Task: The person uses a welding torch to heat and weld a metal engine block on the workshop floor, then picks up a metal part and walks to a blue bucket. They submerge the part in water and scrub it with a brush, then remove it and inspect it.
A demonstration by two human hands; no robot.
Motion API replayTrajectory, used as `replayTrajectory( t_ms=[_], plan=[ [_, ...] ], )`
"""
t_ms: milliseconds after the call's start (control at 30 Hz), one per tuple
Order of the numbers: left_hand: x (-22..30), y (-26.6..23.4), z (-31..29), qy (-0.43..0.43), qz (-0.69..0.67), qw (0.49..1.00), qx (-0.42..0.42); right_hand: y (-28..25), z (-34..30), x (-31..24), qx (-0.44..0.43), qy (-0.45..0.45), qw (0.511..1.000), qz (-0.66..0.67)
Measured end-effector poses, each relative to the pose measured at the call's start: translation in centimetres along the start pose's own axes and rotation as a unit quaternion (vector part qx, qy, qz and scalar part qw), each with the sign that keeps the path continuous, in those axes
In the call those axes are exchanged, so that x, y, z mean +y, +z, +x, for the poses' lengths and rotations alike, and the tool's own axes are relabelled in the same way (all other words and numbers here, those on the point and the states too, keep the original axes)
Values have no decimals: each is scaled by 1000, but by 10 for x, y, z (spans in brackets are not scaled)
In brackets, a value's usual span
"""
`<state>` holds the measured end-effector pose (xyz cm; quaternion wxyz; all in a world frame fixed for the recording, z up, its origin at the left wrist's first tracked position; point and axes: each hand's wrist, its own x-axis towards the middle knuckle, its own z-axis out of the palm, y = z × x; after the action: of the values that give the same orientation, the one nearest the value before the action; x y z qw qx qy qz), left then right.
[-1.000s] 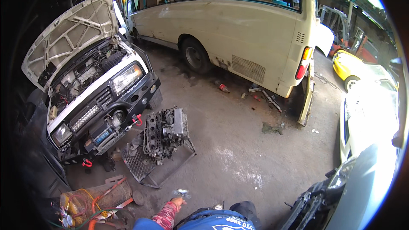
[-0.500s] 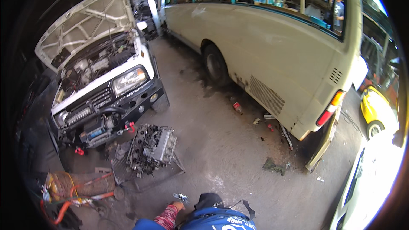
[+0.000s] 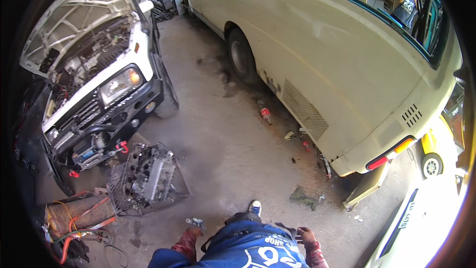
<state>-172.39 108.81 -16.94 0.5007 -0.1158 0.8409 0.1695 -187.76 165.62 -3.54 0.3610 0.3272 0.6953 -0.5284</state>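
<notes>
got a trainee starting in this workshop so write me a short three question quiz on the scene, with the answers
1. True or false: the hood of the white off-road vehicle is raised.
2. Which of the person's hands holds the small metal part?
3. Fill in the blank: the low metal stand bears an ____.

Key
1. True.
2. The left hand.
3. Engine.
</notes>
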Motion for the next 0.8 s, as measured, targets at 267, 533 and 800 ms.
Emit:
replayTrajectory(
  t_ms=[267, 533, 800],
  plan=[
    [127, -231, 13, -121, -619, 771, 88, -65, 75, -95, 93, 43, 992, 68],
    [200, -451, 16, 3, -757, 644, 109, -77, 212, -190, 22, 147, 989, -23],
    [173, -644, 62, -31, -764, 626, 153, 29, 393, -475, -146, 180, 973, -14]
  ],
)
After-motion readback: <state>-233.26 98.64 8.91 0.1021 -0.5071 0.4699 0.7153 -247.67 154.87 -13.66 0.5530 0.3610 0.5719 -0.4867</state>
